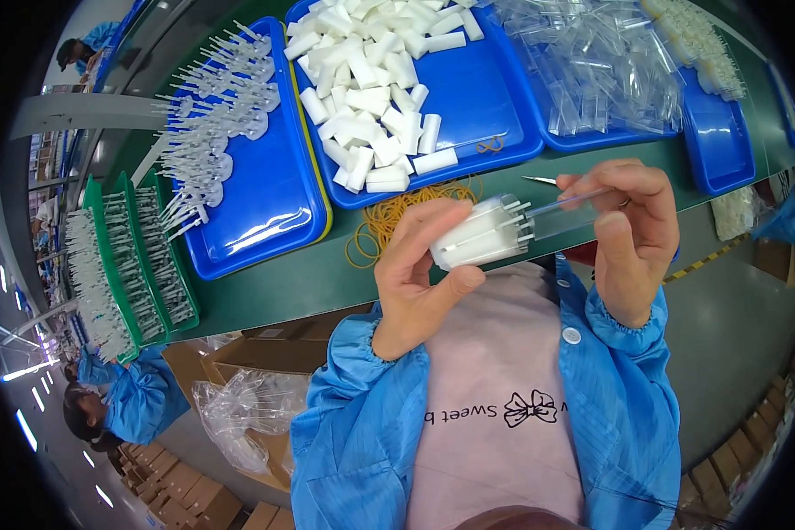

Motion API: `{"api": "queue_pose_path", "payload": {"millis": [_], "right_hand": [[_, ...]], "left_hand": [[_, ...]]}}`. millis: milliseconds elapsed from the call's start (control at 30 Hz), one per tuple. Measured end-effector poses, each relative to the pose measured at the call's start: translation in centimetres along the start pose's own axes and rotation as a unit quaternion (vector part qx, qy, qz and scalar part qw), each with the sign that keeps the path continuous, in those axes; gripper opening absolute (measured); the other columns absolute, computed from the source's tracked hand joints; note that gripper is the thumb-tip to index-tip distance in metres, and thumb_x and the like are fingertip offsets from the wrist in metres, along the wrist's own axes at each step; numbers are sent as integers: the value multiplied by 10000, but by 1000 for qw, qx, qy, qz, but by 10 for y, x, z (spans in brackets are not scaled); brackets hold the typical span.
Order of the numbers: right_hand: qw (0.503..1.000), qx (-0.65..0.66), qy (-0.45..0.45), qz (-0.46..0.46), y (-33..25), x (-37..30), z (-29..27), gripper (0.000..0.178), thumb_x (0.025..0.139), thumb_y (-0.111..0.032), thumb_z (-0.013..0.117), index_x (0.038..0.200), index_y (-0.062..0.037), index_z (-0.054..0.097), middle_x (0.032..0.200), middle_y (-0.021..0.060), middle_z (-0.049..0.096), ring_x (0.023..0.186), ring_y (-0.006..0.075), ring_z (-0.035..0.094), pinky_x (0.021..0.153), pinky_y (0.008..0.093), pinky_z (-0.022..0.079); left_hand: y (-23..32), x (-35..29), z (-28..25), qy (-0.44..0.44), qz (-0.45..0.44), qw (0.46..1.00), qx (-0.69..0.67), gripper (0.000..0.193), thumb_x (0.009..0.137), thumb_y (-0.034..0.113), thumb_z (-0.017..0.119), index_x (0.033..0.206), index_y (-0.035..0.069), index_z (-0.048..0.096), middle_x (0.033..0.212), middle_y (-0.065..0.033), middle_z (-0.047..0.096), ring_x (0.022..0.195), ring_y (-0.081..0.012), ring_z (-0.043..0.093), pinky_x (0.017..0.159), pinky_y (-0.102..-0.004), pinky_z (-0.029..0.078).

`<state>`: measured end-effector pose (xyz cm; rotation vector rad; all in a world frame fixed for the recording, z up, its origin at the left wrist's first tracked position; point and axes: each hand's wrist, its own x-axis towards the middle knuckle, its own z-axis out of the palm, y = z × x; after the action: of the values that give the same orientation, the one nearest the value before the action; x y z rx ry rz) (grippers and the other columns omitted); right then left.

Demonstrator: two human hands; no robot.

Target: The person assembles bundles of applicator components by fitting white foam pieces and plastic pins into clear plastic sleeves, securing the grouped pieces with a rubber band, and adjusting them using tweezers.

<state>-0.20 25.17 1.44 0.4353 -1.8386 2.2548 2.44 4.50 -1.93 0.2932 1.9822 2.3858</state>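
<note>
My left hand (pixel 415 274) is closed round a white foam block (pixel 481 237) with several thin white plastic sticks along its sides. The sticks' ends jut out toward the right. My right hand (pixel 632 234) pinches a clear plastic sleeve (pixel 561 216) between thumb and fingers. The sleeve's left end meets the stick ends; whether it goes over them I cannot tell. A pointed metal tip (pixel 541 180) shows beside my right fingertips, the rest of that tool hidden. Below the left hand's far side, a heap of yellow rubber bands (pixel 406 212) lies on the green table (pixel 265 296).
A blue tray (pixel 495 97) holds white foam blocks. Left of it, another blue tray (pixel 269 199) carries bunches of white plastic sticks, beside green racks (pixel 132 265) of similar parts. Clear sleeves (pixel 592 62) fill a tray at the right. A small blue tray (pixel 720 155) stands farther right.
</note>
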Motion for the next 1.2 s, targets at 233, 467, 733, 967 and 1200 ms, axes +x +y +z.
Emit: {"api": "queue_pose_path", "payload": {"millis": [233, 467, 733, 967, 1200], "right_hand": [[998, 18, -26, 49, 2, -4, 10, 294, 812, -34, 660, 1069, 40, 538, 1042, 161, 566, 927, 208, 601, 848, 331, 482], [990, 90, -54, 97, 2, -3, 9, 269, 784, 25, 658, 1029, 34, 547, 1019, 156, 567, 945, 233, 611, 852, 354, 491], [996, 6, -57, 62, -3, -4, 11, 261, 764, 47, 662, 1007, 28, 567, 965, 147, 600, 951, 236, 612, 854, 352, 489], [993, -92, -69, -33, -8, -3, 13, 229, 723, 84, 680, 929, -8, 634, 1000, 168, 634, 904, 269, 657, 798, 342, 528], [973, -179, -91, -115, -11, 0, 12, 220, 719, 83, 685, 907, -24, 645, 979, 163, 666, 896, 286, 662, 840, 387, 540]], "left_hand": [[2, 2, -2, 18, 92, 987, 130, 481, 722, 145, 782, 1154, 17, 616, 1144, -155, 548, 1020, -232, 559, 869, -302, 455], [10, 1, -4, 46, 143, 972, 182, 413, 681, 45, 782, 1076, 16, 661, 1151, -168, 543, 993, -255, 574, 816, -353, 498], [11, 2, -6, 40, 139, 971, 188, 371, 686, 1, 740, 1049, 15, 667, 1120, -156, 554, 981, -247, 575, 797, -336, 493], [5, 2, -7, 20, 45, 995, 86, 353, 719, 7, 694, 1070, 10, 649, 1086, -140, 570, 983, -215, 569, 831, -299, 457], [0, 0, -10, -18, -1, 1000, -5, 336, 755, 11, 672, 1088, -6, 633, 1103, -136, 556, 1009, -199, 552, 855, -293, 441]]}}
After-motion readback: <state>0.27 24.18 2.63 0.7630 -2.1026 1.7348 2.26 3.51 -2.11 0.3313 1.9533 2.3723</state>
